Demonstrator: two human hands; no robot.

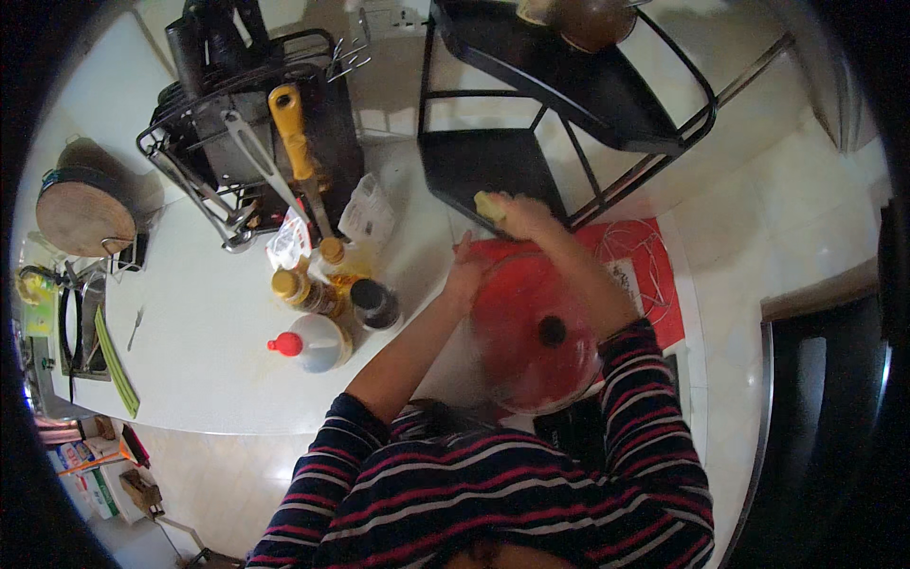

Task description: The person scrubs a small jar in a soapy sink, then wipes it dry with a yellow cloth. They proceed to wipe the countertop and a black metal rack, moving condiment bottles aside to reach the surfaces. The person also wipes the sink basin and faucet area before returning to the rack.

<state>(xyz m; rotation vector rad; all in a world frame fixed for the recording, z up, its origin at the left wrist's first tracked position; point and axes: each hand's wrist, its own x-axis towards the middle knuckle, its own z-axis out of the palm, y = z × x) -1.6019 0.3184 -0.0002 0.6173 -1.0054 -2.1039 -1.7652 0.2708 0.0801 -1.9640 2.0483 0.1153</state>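
Observation:
My right hand grips a yellow-green sponge or cloth at the front edge of the lower shelf of a black metal rack. Beside the far left rim of a round glass lid is my left hand, blurred, its thumb pointing up. Whether it holds the rim or only rests there I cannot tell. The lid has a black knob, and red shows through its glass. Under my right forearm lies a red sheet bearing writing, with a thin wire rack on it.
Left of my left arm stand several bottles, including a red-capped one and a black-capped one. Behind them, a wire rack holds utensils. A brown pot sits on the upper shelf. Green stalks lie by the sink.

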